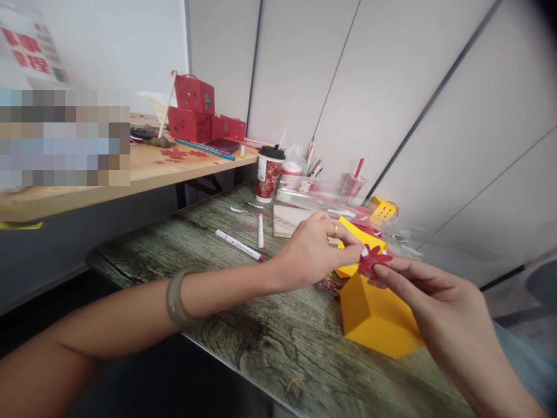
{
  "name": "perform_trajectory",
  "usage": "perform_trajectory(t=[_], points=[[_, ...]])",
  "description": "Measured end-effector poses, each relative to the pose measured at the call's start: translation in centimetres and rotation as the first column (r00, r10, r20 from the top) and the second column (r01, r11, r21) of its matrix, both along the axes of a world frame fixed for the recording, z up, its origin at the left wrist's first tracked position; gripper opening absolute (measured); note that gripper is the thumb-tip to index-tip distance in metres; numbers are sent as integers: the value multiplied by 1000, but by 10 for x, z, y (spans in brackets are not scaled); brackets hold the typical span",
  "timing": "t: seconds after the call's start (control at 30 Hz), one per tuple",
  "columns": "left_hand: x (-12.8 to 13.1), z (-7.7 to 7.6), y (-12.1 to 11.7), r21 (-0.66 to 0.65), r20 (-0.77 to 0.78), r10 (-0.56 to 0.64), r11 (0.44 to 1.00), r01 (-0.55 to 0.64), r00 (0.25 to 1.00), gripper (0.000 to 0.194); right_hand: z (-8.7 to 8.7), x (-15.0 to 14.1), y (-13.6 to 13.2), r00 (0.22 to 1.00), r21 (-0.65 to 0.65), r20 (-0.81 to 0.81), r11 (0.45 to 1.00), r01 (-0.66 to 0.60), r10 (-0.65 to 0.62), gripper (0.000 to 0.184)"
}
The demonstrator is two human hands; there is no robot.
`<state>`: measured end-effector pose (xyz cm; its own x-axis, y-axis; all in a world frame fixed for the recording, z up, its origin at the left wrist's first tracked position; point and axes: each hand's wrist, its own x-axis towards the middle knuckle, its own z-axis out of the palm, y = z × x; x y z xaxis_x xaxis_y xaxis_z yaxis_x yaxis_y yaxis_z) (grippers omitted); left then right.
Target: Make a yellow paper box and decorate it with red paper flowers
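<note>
The right hand (452, 305) pinches a red flower (371, 261) between thumb and finger, near a yellow box (378, 319) on the table's (261, 342) right side. The left hand (311, 252) has its fingertips closed on a little white bit (364, 251) at the flower's left edge.

One left hand (311, 252) and one right hand (444, 296) are holding one red flower (369, 262) and one white scrap (364, 251). One large yellow box (378, 319) is sitting below. Two white markers (239, 245) are lying left of one pale board (289, 220). At least three red boxes (189, 124) are occupying one wooden bench (145, 166).
</note>
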<state>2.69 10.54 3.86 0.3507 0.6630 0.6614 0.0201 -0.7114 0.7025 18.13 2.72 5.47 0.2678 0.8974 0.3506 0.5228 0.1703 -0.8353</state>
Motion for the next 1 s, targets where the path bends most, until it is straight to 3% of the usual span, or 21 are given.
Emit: perform_trajectory(t=[0.1,0.17,0.3,0.33,0.47,0.57,0.63,0.7,0.77,0.87,1.0], points=[[0,0,13,-132,-126,75,987,-92,989,21,2,6,1,995,-40,-39,995,91,-93,22],[-2,-3,24,-107,-250,148,978,-179,957,24,4,10,2,987,-27,-58,988,150,-151,23],[-8,-17,41,10,-386,195,978,-207,902,16,7,14,2,978,41,-86,980,194,-190,23],[-8,-21,44,37,-416,197,979,-200,888,13,8,14,2,978,59,-87,979,197,-191,23],[-7,-26,43,69,-507,139,990,-121,850,45,15,20,1,977,121,-10,970,213,-214,28],[-1,-22,29,36,-539,17,999,3,842,50,19,30,-2,966,156,121,966,208,-227,28],[4,-20,14,-13,-556,-100,994,111,825,64,18,38,-7,939,205,271,966,159,-212,24],[10,-21,-3,-113,-560,-240,970,215,793,97,13,47,-15,853,254,494,966,41,-166,20],[16,-25,-16,-161,-566,-290,957,242,772,114,5,53,-24,713,265,691,959,-101,-117,19],[22,-29,-26,-177,-564,-283,959,221,775,115,-5,60,-35,491,244,866,939,-241,-99,20],[23,-30,-25,-173,-563,-272,962,210,780,105,-10,62,-38,248,159,966,931,-327,-78,26]])
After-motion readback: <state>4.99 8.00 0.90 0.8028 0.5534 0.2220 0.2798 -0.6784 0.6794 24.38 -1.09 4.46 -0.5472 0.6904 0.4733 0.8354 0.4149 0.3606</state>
